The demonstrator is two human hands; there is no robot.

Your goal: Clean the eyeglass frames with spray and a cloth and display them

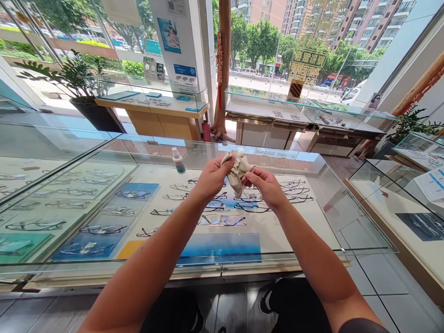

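Note:
Above a glass display case, my left hand [212,176] grips a crumpled beige cloth [238,178], thumb on top. My right hand [265,184] pinches the cloth's lower right edge between thumb and fingers. Whether anything is wrapped inside the cloth cannot be made out. To the left of my hands, a small white spray bottle [178,161] with a bluish label stands upright on the glass top. Under the glass, several pairs of eyeglasses [224,220] lie in rows, partly covered from view by my hands and forearms.
The glass display case [301,261] has a long front edge close to my body. Another glass case [401,199] stands at the right. Further low showcases [161,108] line the windows, with a wooden post [224,64] between them and a potted plant [96,110] at the left.

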